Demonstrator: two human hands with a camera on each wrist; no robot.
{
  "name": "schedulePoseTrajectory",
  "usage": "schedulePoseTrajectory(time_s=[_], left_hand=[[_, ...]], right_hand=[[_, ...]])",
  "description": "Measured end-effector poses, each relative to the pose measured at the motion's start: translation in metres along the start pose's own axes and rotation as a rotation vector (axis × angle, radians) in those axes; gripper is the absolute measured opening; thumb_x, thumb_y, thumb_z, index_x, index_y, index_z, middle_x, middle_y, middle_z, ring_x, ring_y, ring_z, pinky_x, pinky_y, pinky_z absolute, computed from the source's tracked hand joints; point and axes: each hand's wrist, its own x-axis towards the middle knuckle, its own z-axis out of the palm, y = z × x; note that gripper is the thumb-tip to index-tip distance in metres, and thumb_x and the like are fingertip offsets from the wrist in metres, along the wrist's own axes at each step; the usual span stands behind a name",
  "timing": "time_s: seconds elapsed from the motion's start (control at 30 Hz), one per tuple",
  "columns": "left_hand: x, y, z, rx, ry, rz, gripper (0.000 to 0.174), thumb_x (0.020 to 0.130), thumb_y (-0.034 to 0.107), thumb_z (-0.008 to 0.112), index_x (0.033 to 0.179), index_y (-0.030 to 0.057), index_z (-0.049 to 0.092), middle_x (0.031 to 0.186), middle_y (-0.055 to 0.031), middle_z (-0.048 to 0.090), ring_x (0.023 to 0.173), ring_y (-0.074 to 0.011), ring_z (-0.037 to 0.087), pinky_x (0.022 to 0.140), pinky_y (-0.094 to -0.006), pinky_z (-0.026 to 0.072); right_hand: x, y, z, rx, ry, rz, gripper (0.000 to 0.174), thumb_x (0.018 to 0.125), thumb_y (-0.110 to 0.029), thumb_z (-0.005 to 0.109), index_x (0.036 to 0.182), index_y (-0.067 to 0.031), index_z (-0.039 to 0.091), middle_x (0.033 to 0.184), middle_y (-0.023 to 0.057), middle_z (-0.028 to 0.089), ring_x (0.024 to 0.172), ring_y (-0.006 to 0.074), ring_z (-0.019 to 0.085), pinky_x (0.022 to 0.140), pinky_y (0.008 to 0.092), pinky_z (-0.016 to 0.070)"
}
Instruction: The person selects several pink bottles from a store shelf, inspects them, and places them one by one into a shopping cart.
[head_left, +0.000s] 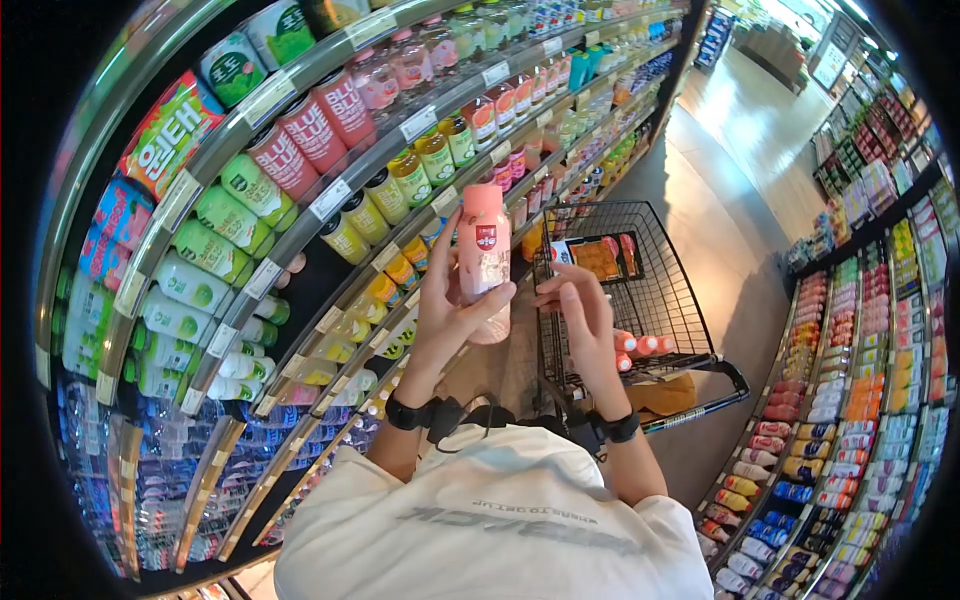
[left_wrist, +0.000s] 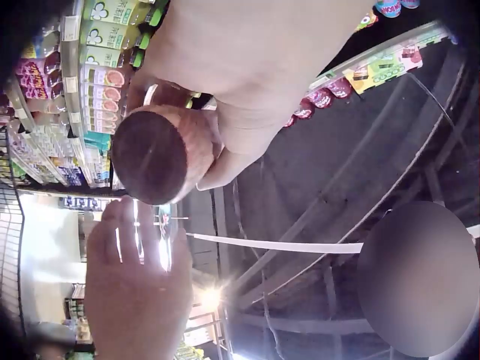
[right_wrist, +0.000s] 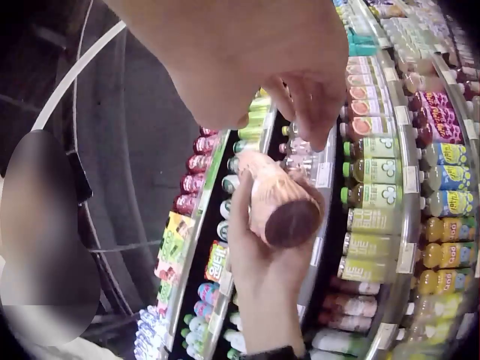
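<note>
- The pink drink bottle (head_left: pixel 485 262) is held upright in front of the person, between the drinks shelf (head_left: pixel 330 200) and the shopping cart (head_left: pixel 665 300).
- The left hand (head_left: pixel 447 312) grips its lower half, fingers and thumb curled round.
- The right hand (head_left: pixel 583 318) hovers just beside it, fingers relaxed, holding nothing.
- So it's off the shelf but not in the cart; similar bottles (head_left: pixel 640 345) already lie there.
</note>
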Motion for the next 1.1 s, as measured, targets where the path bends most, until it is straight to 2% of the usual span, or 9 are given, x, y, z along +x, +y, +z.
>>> schedulePoseTrajectory(time_s=[0.17, 0.4, 0.43, 0.53, 0.57, 0.7, 0.8, 0.9, 1.1], left_hand=[[-0.011, -0.002, 0.008, -0.121, -0.031, -0.217, 0.091, 0.081, 0.006, 0.086, 0.155, 0.0027, 0.033, 0.133, -0.0141, 0.061, 0.118, -0.0214, 0.065, 0.101, -0.0365, 0.0516], [-0.014, -0.001, 0.018, 0.156, -0.141, 0.041, 0.079, 0.078, 0.001, 0.084, 0.148, 0.0031, 0.047, 0.133, -0.0104, 0.062, 0.123, -0.0214, 0.061, 0.105, -0.0366, 0.0483], [-0.012, -0.003, 0.017, 0.231, -0.172, 0.095, 0.077, 0.076, 0.001, 0.084, 0.145, 0.003, 0.05, 0.131, -0.0096, 0.063, 0.122, -0.0215, 0.062, 0.105, -0.0364, 0.0478], [-0.011, 0.007, 0.02, 0.419, -0.213, 0.216, 0.069, 0.07, -0.004, 0.082, 0.135, 0.0057, 0.061, 0.127, -0.0093, 0.065, 0.119, -0.0242, 0.063, 0.104, -0.0362, 0.0477], [-0.013, 0.009, 0.022, 0.426, -0.204, 0.218, 0.068, 0.069, -0.004, 0.081, 0.134, 0.0062, 0.062, 0.127, -0.0101, 0.064, 0.119, -0.0253, 0.063, 0.104, -0.0364, 0.0478], [-0.013, 0.009, 0.024, 0.446, -0.17, 0.306, 0.068, 0.069, -0.006, 0.081, 0.133, 0.0115, 0.065, 0.128, -0.0108, 0.063, 0.121, -0.0316, 0.061, 0.102, -0.0416, 0.0503], [-0.013, 0.01, 0.024, 0.619, -0.081, 0.436, 0.061, 0.068, -0.006, 0.08, 0.125, 0.0129, 0.07, 0.127, -0.0084, 0.063, 0.119, -0.0321, 0.06, 0.101, -0.045, 0.0497], [-0.014, 0.008, 0.018, 0.836, 0.048, 0.717, 0.056, 0.066, -0.005, 0.08, 0.117, 0.0152, 0.075, 0.124, -0.0059, 0.064, 0.116, -0.0316, 0.059, 0.103, -0.0493, 0.0464], [-0.014, 0.012, 0.018, 0.844, 0.155, 0.831, 0.058, 0.065, -0.001, 0.081, 0.119, 0.0172, 0.074, 0.123, -0.0048, 0.063, 0.117, -0.0312, 0.058, 0.106, -0.0539, 0.0429]], right_hand=[[0.001, -0.026, -0.013, -0.07, -0.029, -0.034, 0.04, 0.103, -0.009, 0.061, 0.14, 0.0021, 0.05, 0.101, 0.0043, 0.062, 0.093, 0.0116, 0.062, 0.087, 0.0274, 0.0503], [-0.011, -0.049, -0.007, -0.103, -0.049, -0.095, 0.067, 0.095, -0.009, 0.071, 0.154, 0.0001, 0.041, 0.096, -0.001, 0.06, 0.088, 0.0073, 0.057, 0.083, 0.0238, 0.0478], [-0.015, -0.053, -0.006, -0.091, -0.047, -0.067, 0.07, 0.094, -0.009, 0.073, 0.156, -0.0009, 0.041, 0.103, 0.0016, 0.064, 0.092, 0.007, 0.059, 0.083, 0.0236, 0.0484], [-0.017, -0.059, 0.003, -0.149, -0.02, -0.152, 0.068, 0.092, -0.009, 0.076, 0.152, 0.0, 0.046, 0.116, 0.0061, 0.066, 0.101, 0.0083, 0.061, 0.087, 0.0245, 0.05], [-0.015, -0.059, 0.002, -0.186, -0.024, -0.195, 0.064, 0.091, -0.01, 0.079, 0.147, 0.0004, 0.052, 0.128, 0.0098, 0.066, 0.112, 0.0108, 0.062, 0.092, 0.0266, 0.0514], [-0.016, -0.058, 0.0, -0.187, -0.043, -0.225, 0.059, 0.089, -0.01, 0.081, 0.141, 0.0004, 0.057, 0.13, 0.0109, 0.067, 0.114, 0.0149, 0.065, 0.095, 0.0297, 0.0526], [-0.018, -0.058, 0.0, -0.262, -0.039, -0.246, 0.055, 0.086, -0.011, 0.083, 0.135, 0.0006, 0.06, 0.127, 0.0124, 0.069, 0.113, 0.0172, 0.067, 0.095, 0.0316, 0.0536], [-0.019, -0.059, -0.001, -0.338, -0.034, -0.231, 0.054, 0.084, -0.013, 0.085, 0.131, 0.0006, 0.062, 0.122, 0.0134, 0.071, 0.111, 0.0192, 0.069, 0.096, 0.0331, 0.0537], [-0.022, -0.056, -0.002, -0.355, -0.058, -0.289, 0.056, 0.082, -0.013, 0.086, 0.13, 0.0012, 0.061, 0.119, 0.0142, 0.07, 0.109, 0.0225, 0.068, 0.096, 0.0349, 0.0527]])
